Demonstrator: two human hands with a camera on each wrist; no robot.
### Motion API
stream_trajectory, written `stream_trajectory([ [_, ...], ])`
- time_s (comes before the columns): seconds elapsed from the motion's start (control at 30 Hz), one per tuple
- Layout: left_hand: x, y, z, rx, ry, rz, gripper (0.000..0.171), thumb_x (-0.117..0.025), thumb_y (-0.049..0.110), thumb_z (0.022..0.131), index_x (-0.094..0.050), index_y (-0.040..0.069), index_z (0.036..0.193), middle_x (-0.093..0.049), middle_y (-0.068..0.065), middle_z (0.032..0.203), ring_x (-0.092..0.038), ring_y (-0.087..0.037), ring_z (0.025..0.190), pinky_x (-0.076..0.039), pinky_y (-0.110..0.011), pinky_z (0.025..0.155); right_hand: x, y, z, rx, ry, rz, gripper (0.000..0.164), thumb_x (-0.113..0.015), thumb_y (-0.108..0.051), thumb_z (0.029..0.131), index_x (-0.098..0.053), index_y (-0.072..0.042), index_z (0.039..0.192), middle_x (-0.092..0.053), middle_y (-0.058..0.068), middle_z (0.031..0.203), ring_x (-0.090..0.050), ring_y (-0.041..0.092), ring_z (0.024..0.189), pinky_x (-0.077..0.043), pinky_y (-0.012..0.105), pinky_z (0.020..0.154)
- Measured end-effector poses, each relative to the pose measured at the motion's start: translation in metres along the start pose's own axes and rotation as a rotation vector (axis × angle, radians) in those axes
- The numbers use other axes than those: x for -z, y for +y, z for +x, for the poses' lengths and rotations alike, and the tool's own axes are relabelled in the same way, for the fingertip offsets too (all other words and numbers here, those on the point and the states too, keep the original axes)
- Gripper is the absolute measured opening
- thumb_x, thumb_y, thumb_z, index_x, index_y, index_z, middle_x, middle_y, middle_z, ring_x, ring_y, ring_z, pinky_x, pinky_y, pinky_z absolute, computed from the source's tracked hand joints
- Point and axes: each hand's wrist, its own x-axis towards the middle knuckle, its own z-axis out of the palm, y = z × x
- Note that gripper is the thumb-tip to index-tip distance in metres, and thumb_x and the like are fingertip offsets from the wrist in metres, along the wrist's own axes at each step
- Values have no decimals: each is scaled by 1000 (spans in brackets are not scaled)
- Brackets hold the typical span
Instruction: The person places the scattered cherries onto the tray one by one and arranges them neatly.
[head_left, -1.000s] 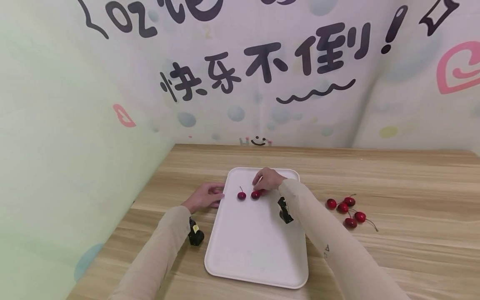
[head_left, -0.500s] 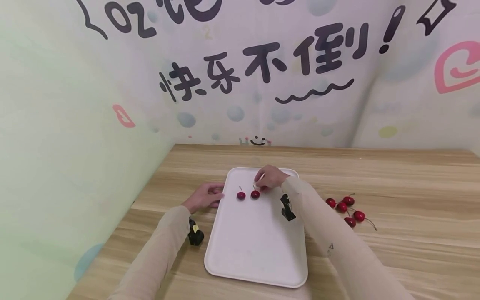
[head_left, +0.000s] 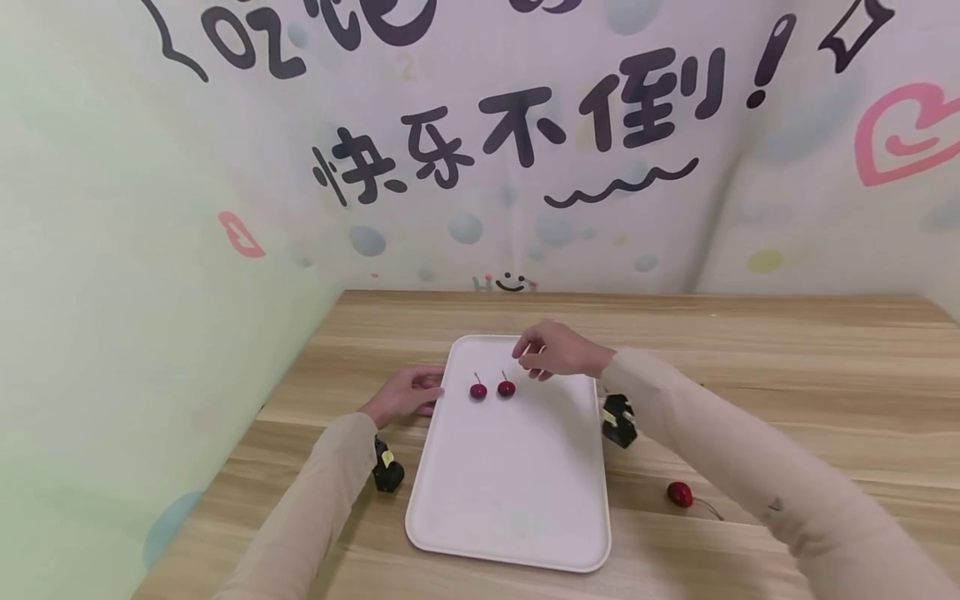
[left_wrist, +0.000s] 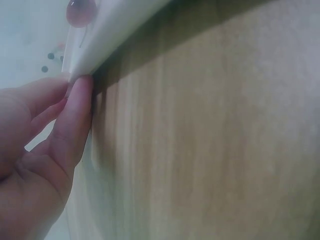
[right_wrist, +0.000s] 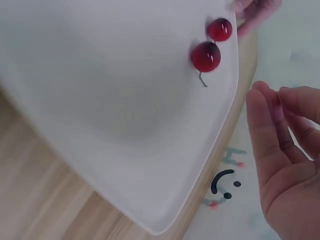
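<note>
Two dark red cherries stand side by side on a white rectangular tray (head_left: 510, 483), stems up: a left cherry (head_left: 478, 391) and a right cherry (head_left: 506, 389). At the tray's left edge, my left hand (head_left: 405, 393) pinches the rim between thumb and fingers, as the left wrist view shows. My right hand (head_left: 562, 350) hovers over the tray's far right part, apart from the cherries. Nothing is held in it; its fingers are loosely bent, with thumb and fingertips close together in the right wrist view (right_wrist: 290, 150).
On the wooden table (head_left: 825, 350), right of the tray, lies another cherry (head_left: 680, 494) with a long stem. My right sleeve (head_left: 750, 442) covers the spot where other cherries lay. A printed cloth (head_left: 600, 233) hangs behind the table.
My right hand has let go of the right cherry's stem and moved up and right. The right forearm has swung right, hiding most of the loose cherries. The left hand keeps its place.
</note>
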Motion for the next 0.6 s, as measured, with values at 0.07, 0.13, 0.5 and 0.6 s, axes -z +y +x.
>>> stream_trajectory([
  [0.07,0,0,0,-8,-5,0,41,-55,2,86,-46,-2,126,-56,-17,98,-61,-21,80,-54,-30,67,1,2,-13,46,-8,-5,20,-53,-4,87,-58,6,103,-60,20,89,-58,18,70,-54,26,62],
  [0.13,0,0,-2,-7,1,2,41,-55,2,86,-46,-2,126,-56,-18,98,-61,-21,80,-55,-30,67,0,6,-27,69,-22,4,19,-54,-5,87,-59,5,102,-60,19,87,-58,18,70,-54,26,62],
  [0.5,0,0,-5,12,20,2,41,-56,3,85,-47,0,126,-57,-16,98,-61,-20,80,-54,-30,67,5,40,-98,126,-77,48,15,-55,-5,87,-59,4,97,-57,11,76,-55,18,66,-53,29,59],
  [0.6,-2,1,-3,7,14,3,42,-56,3,85,-47,0,126,-57,-16,98,-61,-20,80,-54,-30,67,9,51,-116,162,-72,40,14,-54,-7,87,-58,3,96,-55,7,70,-52,16,62,-51,27,55],
])
